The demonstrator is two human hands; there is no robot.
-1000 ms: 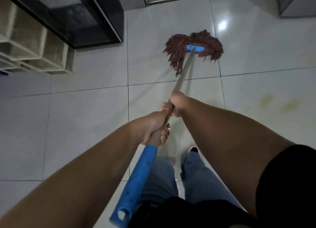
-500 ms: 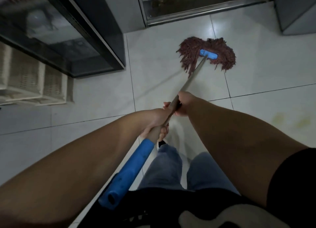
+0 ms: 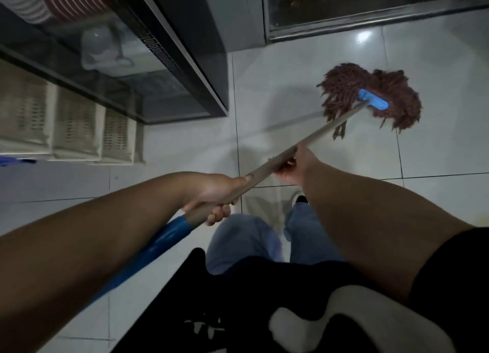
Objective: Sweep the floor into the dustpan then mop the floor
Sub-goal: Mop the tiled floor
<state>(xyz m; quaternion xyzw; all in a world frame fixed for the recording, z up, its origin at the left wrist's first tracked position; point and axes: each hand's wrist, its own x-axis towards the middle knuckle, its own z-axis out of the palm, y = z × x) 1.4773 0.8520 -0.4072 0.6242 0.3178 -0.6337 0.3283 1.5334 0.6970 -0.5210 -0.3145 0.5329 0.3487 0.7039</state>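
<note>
Both hands, left hand and right hand, are closed around the brown string mop's grey handle; mopping is judged underway, no dustpan is seen.

— The floor?
— Glossy tile, smooth, throwing back a lamp's glare.
— And the mop head?
— Shaggy reddish-brown yarn on a blue plastic clamp; matt tan pole, shiny blue grip.

left hand fisted, right hand curled ahead, forearms extended
</note>
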